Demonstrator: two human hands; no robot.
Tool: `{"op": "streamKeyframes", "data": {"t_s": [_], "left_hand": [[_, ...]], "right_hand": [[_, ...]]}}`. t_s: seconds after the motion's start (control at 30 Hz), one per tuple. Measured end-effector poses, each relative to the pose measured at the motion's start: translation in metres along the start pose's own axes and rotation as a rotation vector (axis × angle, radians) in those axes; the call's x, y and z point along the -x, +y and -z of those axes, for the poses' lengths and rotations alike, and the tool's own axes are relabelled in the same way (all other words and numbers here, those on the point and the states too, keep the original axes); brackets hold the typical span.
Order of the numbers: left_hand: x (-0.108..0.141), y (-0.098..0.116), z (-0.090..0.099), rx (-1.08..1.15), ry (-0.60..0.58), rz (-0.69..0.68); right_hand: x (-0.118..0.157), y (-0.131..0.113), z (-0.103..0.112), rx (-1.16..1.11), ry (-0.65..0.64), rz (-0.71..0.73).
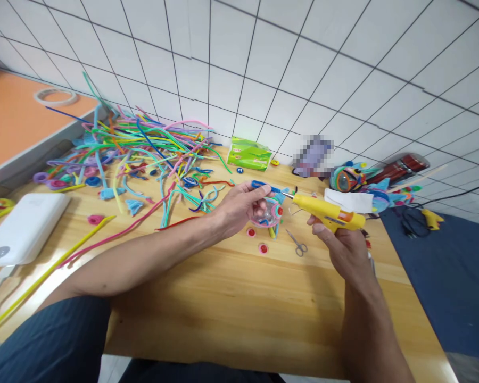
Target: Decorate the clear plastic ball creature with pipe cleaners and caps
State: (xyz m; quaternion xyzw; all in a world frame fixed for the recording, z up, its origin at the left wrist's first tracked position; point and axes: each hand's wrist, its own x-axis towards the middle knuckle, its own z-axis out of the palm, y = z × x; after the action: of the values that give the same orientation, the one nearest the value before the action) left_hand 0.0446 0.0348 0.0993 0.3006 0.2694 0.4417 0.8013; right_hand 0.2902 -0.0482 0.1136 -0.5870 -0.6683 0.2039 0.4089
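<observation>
Between thumb and fingers, my left hand (243, 205) pinches a blue pipe cleaner (263, 185) that points right. My right hand (339, 244) is wrapped round a yellow glue gun (327, 211), its metal nozzle at the pipe cleaner's right end; I cannot tell whether they touch. Below and behind my left fingers stands a clear plastic bottle piece (265, 215) with a red cap and pink trim. Two small pink-and-red discs (263, 248) lie on the wood in front of it. Small scissors (299, 246) rest to their right, beneath the glue gun.
A heap of coloured pipe cleaners (143, 143) fills the back left. A white power bank (26, 229) lies at left. Along the tiled wall are a green tissue pack (248, 154), a decorated bottle craft (345, 178) and a dark red flask (399, 169). A black cable (413, 223) lies at right.
</observation>
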Motion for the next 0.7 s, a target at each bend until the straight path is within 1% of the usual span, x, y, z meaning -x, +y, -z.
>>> {"op": "streamKeyframes", "data": {"t_s": [0.17, 0.43, 0.7], "left_hand": [[-0.0004, -0.0003, 0.0002, -0.001, 0.011, -0.003], [-0.0002, 0.0002, -0.0002, 0.004, 0.015, -0.001], [-0.0003, -0.0010, 0.0006, 0.001, 0.006, -0.009]], "right_hand": [[-0.0008, 0.0001, -0.0008, 0.009, -0.001, 0.002], [-0.0028, -0.0061, -0.0018, -0.007, -0.009, -0.021], [-0.0024, -0.0042, -0.0025, 0.024, 0.003, -0.037]]}}
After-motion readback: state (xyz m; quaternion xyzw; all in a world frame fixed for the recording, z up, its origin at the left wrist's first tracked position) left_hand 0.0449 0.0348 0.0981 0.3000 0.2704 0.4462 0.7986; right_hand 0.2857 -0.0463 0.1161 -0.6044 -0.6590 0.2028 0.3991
